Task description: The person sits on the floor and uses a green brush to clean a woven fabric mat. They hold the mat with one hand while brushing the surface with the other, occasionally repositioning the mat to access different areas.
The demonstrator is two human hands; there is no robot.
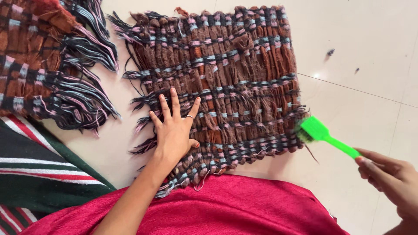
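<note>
The bright green plastic brush lies low over the pale tiled floor, its bristled head touching the right edge of a brown woven woollen mat crossed by pink, pale blue and black bands; its long axis runs on a slant, handle toward the near right, head pointing up and left into the weave. Nearest the camera a red cloth covers the person's lap and overlaps the near edge of the mat. The right hand, at the near right of the floor, closes its fingertips around the end of the handle in a light pinch, the fingers curled and not fully wrapped, which seems to let the head sweep along the fringe. The left hand lies flat, fingers spread wide and gripping nothing, pressed on the near left part of the mat, apparently to pin it against the pull of the bristles; a thin ring shows on one finger. The mat lies across the floor with its long side running left to right and loose dark fringe trailing from its left edge. Beside the lap on the near left lies a folded striped cloth in green, red, white and black. Farther off, at the far left corner, a second brown woven piece with long black and pink tassels rests just apart from the mat.
</note>
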